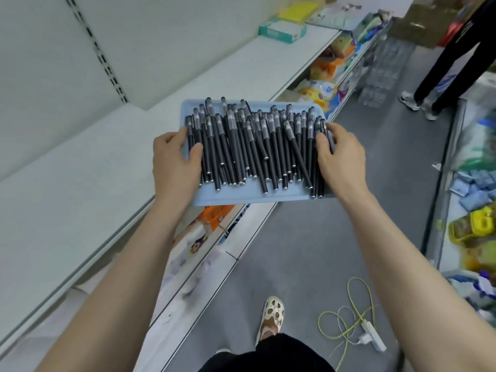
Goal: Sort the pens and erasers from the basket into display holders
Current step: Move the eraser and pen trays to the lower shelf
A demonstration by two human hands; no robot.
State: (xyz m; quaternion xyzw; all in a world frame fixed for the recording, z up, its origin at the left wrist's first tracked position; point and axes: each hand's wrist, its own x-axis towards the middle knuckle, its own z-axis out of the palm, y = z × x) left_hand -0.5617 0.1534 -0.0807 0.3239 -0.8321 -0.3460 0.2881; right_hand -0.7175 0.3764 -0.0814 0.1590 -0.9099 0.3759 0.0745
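**Basket of pens carried level between both hands**

Head view: you hold the shallow blue basket (241, 198) by its two short ends, out in front of you, above the front edge of the white shelf (80, 183) on the left and partly over the aisle. Your left hand (175, 159) grips the left end with the thumb laid across the outermost pens. Your right hand (339, 154) grips the right end, its fingers curled over the last pens there. That grip probably does two jobs: it keeps the basket flat, and it stops the end pens rolling off, since the rim looks very low.

The black pens (249, 146) fill the basket in a loose heap, mostly lying near-to-far with their caps toward the far rim. A few lie crossed. No erasers or display holders show, so sorting looks not yet begun.

A yellow cable (351, 312) and a power strip lie on the floor near your foot, and a second person (442, 63) stands far right; mind both if you step
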